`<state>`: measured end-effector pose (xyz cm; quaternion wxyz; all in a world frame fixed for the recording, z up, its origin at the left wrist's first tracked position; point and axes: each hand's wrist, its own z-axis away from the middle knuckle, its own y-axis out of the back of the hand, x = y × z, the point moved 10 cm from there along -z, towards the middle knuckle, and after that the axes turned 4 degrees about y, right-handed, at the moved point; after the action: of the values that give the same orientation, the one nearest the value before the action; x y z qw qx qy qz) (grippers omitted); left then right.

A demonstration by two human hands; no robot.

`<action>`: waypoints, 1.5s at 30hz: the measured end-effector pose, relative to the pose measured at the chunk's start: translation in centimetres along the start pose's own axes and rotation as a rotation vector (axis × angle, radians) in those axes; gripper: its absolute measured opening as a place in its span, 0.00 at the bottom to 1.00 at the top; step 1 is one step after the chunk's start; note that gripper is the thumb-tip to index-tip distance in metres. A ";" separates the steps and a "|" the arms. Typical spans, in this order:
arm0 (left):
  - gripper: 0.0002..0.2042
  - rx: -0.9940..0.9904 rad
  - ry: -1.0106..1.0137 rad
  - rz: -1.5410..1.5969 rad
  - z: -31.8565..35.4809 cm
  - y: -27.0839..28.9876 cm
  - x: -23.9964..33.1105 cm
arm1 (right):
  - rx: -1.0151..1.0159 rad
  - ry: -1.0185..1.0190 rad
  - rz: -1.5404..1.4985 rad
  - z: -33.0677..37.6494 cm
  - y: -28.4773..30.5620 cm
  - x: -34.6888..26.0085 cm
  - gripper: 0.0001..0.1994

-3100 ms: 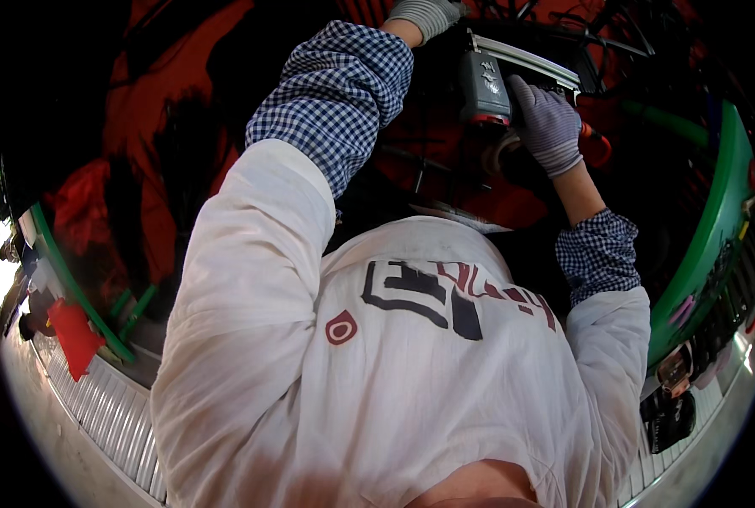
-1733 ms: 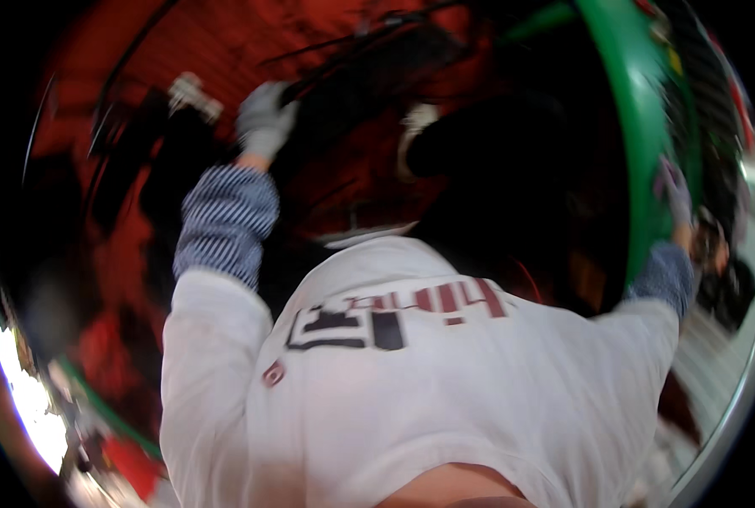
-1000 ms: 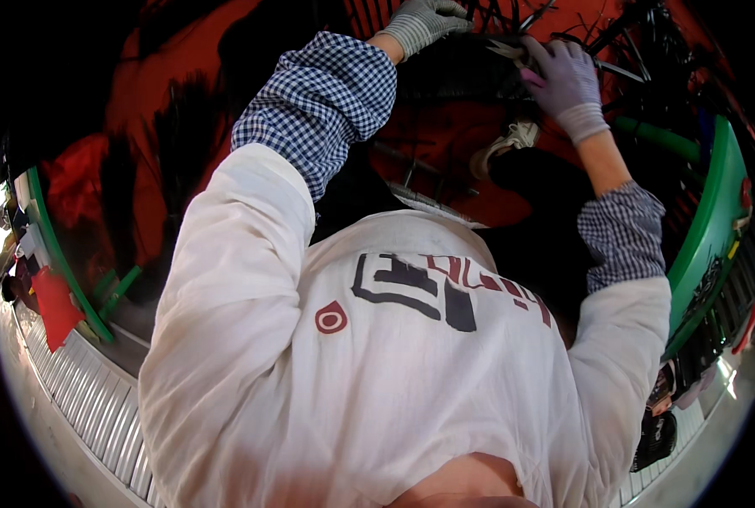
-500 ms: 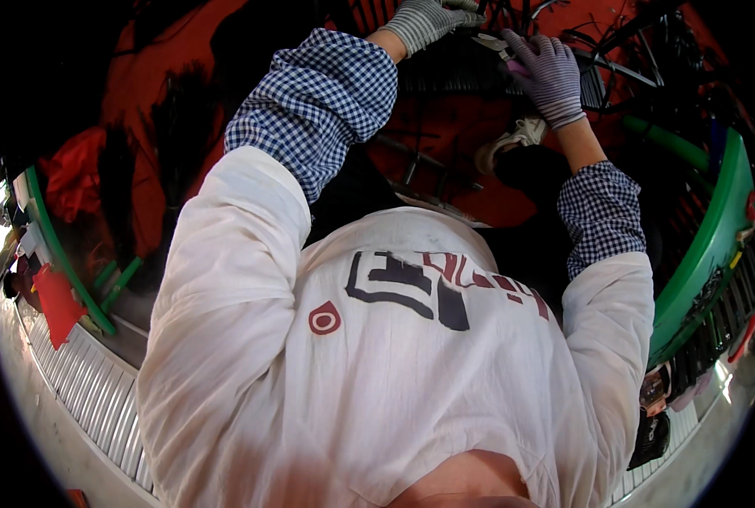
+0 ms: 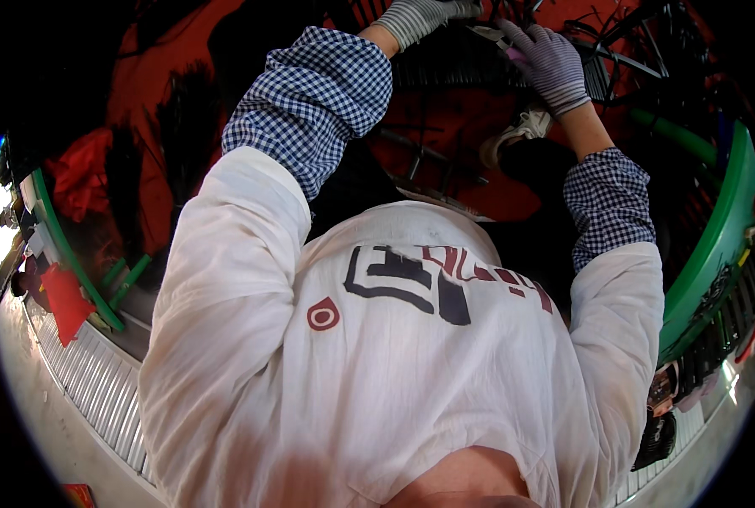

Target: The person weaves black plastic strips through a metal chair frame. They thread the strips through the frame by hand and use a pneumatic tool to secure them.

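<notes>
Red floor (image 5: 144,89), green rail (image 5: 718,229), right grip (image 5: 555,69) holding pink-handled snips (image 5: 515,55), left grip (image 5: 422,20) unclear

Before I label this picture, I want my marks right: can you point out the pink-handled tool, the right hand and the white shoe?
Pink-handled tool (image 5: 516,55): head view, on its pink handle.
Right hand (image 5: 555,69): head view, on its back.
White shoe (image 5: 532,124): head view, on its upper.
</notes>
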<state>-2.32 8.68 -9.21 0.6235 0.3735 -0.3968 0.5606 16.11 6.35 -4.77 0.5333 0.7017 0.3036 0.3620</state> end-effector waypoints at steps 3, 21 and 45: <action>0.18 0.030 0.115 -0.066 1.2 0.6 1.6 | -0.162 -0.195 -0.117 1.0 0.2 2.3 0.29; 0.23 -0.231 0.021 -1.289 11.7 -4.3 0.4 | -0.150 -1.641 0.761 52.7 39.2 16.8 0.40; 0.18 0.702 -0.814 -1.171 23.2 2.5 36.0 | 0.758 -0.201 -0.276 -4.5 30.5 2.6 0.07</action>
<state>-4.55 2.28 33.15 0.4688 0.8717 -0.1325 0.0534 15.08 3.32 26.02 0.3080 0.8329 0.4529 0.0793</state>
